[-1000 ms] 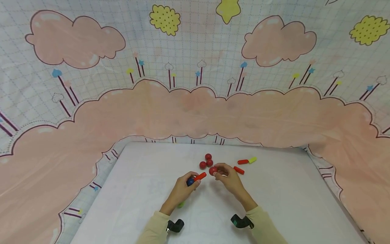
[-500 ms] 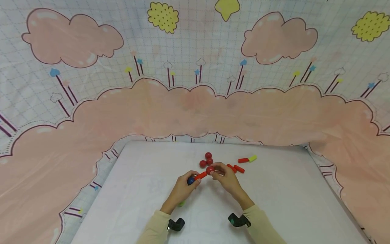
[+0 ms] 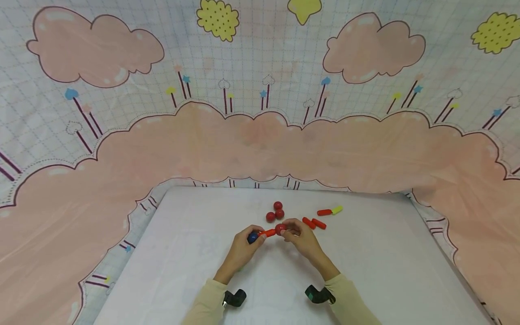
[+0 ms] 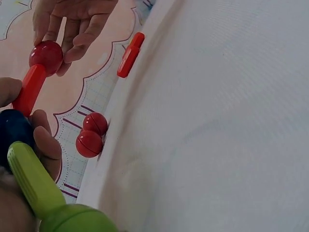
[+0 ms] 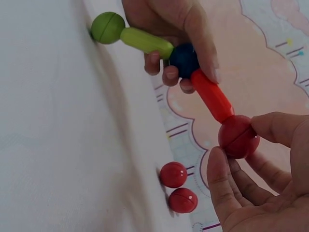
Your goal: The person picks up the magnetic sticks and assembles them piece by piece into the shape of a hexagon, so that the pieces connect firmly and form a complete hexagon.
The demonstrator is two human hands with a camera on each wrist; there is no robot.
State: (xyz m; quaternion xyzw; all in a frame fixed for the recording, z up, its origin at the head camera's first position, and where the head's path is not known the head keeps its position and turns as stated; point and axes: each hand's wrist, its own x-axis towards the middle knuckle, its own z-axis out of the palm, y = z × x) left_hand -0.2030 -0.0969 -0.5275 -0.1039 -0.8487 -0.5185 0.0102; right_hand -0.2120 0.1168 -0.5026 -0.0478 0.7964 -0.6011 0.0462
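I see a chain of toy pieces held above the white tabletop [image 3: 178,257], spanning the space between the person's two hands. Followed from left to right, a green ball [image 5: 107,27], a green rod [image 5: 145,42], a blue ball [image 3: 253,238], a red rod [image 3: 268,233] and a red ball [image 3: 280,229] meet end to end. My wrist cameras show the green end well; from the head camera the left arm covers most of it, and the green speck there is probably part of it.

On the left, the left hand [image 3: 241,248] reaches in from the near side, its forearm slanting far and rightward out of a pale yellow sleeve [image 3: 206,302]. Its fingers curl around the blue ball, and its thumb lies against the red rod.

Just beyond the chain, on the far side, I find three loose red balls [image 3: 279,214] clustered together.

To the right, the right hand [image 3: 302,238] slants far and leftward, pinching the chain's red ball between thumb and fingertips.

Further right lie two loose red rods [image 3: 318,224] side by side. Just beyond them, another red piece [image 3: 324,212] touches a yellow-green piece [image 3: 337,210].
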